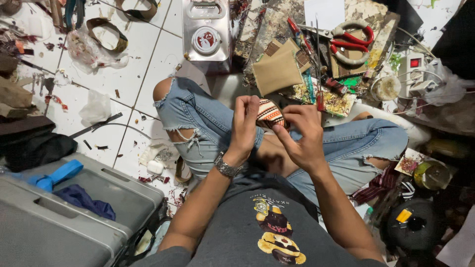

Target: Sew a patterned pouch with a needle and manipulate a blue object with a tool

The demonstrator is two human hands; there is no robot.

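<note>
Both the left hand (245, 126) and right hand (303, 134) pinch the small striped woven pouch (269, 113) over the lap; a loosened grip could drop it into the floor clutter.

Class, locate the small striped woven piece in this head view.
The striped woven piece is at frame centre, pinched between the left hand and right hand, above the person's jeans-clad knees.
</note>
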